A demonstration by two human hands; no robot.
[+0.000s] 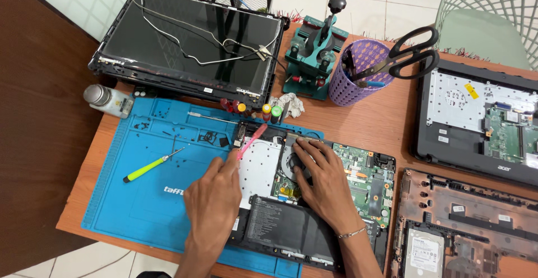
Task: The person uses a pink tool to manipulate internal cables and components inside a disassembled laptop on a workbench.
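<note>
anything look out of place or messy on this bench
Small black screws and parts lie scattered loose on the blue silicone work mat, and thin white cables sprawl untidily across the detached black laptop screen.

Blue repair mat [140,199] with dark specks of small parts over a brown wooden tabletop [370,121]. Pink pry tool [251,139] at the left hand [216,199]; lime-green screwdriver [150,166] with silver shaft. Green circuit board [367,180], black battery [286,227], white inner panel [259,168]. Purple perforated cup [358,73], black-handled scissors [412,56], teal vise [315,54]. Silver bracelet [351,233] on the right wrist.
</note>
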